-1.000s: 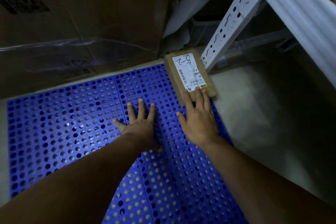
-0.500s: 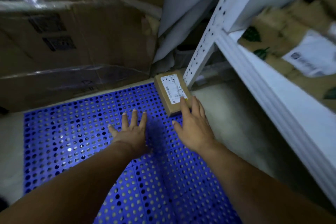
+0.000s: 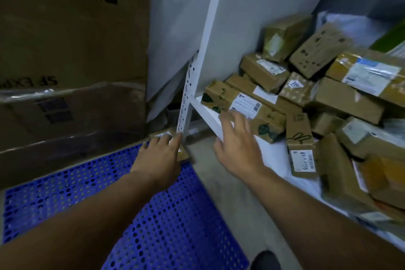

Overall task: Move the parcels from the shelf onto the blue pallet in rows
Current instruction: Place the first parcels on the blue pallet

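Parcel (image 3: 162, 135) set; shelf (image 3: 206, 114) pile (image 3: 306, 85) waiting.
Your left hand (image 3: 157, 155) lies flat over the parcel at the pallet (image 3: 175, 215) corner, seemingly squaring a row start; your right hand (image 3: 237, 147), fingers spread and empty, hovers at the shelf edge.

I read "SF EX…" upside down on the big carton (image 3: 65, 39) at left, the rest cut off. Round sticker (image 3: 295, 83) on the speckled parcel (image 3: 302, 96): "220". Leaf-printed parcel (image 3: 266, 117): "1" penned on its label. Narrow parcel (image 3: 299, 131): handwriting starts "45", the rest blurred. Other labels unreadable.
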